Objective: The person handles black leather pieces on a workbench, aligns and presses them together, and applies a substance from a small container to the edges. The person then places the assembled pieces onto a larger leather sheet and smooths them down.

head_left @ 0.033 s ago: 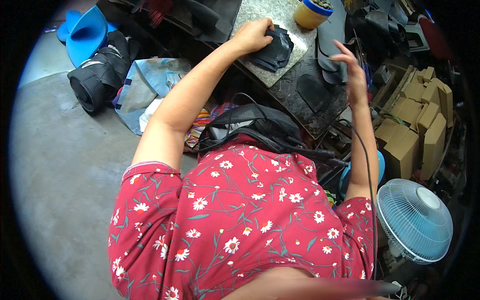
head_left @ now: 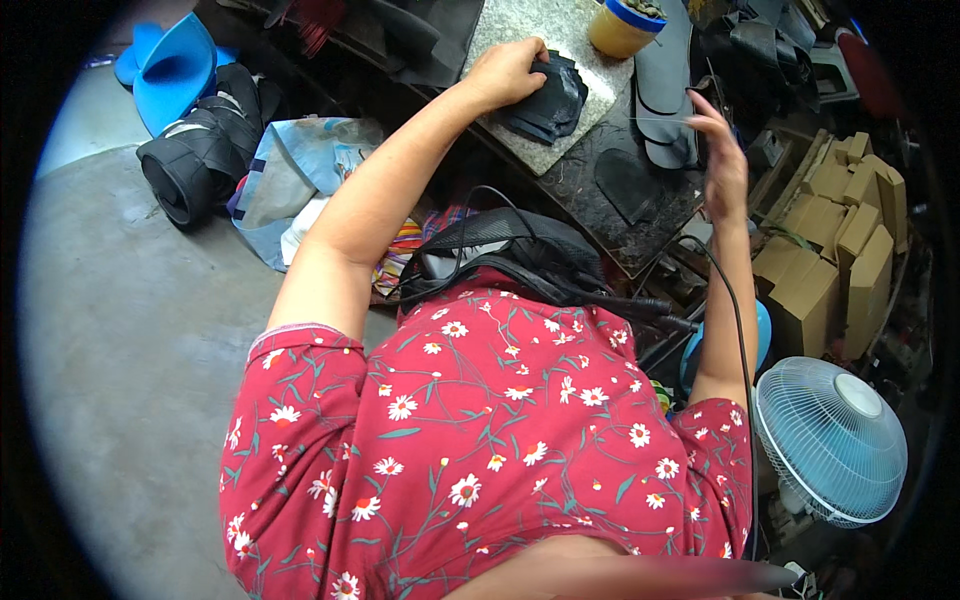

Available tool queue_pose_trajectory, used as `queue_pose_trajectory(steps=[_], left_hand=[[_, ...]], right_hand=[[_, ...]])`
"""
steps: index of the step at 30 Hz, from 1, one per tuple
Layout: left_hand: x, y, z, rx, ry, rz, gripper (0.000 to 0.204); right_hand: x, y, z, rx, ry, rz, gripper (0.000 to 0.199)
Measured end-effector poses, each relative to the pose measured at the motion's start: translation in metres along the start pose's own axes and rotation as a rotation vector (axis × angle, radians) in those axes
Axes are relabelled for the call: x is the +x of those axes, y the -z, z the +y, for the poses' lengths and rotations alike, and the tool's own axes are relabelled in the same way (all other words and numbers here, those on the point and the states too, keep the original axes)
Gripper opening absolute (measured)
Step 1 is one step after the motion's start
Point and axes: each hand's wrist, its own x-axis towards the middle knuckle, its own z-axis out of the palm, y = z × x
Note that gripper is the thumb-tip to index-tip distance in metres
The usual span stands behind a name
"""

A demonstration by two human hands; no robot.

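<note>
My left hand [head_left: 508, 76] grips the upper left edge of a stack of thin black pieces [head_left: 552, 105], which lies on a speckled stone slab [head_left: 550, 30]. The pieces look like cut leather or rubber. My right hand [head_left: 722, 160] is raised to the right of the slab, its fingers bent. A thin pale thread [head_left: 662, 120] runs taut from near the stack to these fingers, which seem to pinch its end. Under the thread lie long dark grey sole-shaped pieces [head_left: 664, 70]. Nearer me, a rounded black piece [head_left: 628, 183] rests on the dark table.
A yellow pot with a blue rim [head_left: 626, 28] stands on the slab's far right corner. Cardboard boxes [head_left: 800, 285] and a fan [head_left: 832, 440] are to the right. On the left floor are a black roll [head_left: 180, 180], blue sheets [head_left: 175, 70] and a cloth bag [head_left: 285, 190].
My right hand has moved a little to the right, away from the stack, and more of the thread shows. My left hand has stayed on the black stack.
</note>
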Motion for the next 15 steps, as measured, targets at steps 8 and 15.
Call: queue_pose_trajectory(steps=[8,15], left_hand=[[-0.004,0.002,0.002,-0.058,0.099,-0.019,0.033],[0.004,0.002,0.014,-0.01,-0.032,-0.04,0.03]], right_hand=[[-0.169,0.066,0.007,-0.421,-0.457,0.422,0.023],[-0.096,0.04,-0.019,-0.759,0.023,0.143,0.035]])
